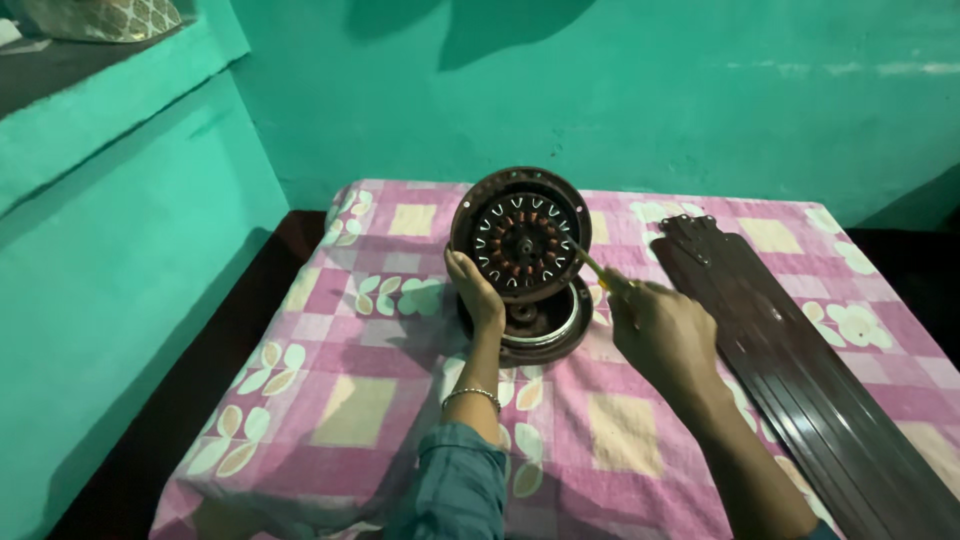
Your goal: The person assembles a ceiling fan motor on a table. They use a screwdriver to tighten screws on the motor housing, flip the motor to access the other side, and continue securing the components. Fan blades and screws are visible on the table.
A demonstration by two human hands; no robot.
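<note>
The left hand (478, 292) holds the round fan motor (520, 234) on edge over the brown cover (530, 330). The right hand (665, 330) grips a thin tool (592, 266) tight, poking its wires (they could tear). The motor might roll off.

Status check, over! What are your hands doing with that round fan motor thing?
Left hand props fan motor upright on its edge. Right hand holds screwdriver, tip at the motor's windings. Motor cover below, fan blades lying to the right.
</note>
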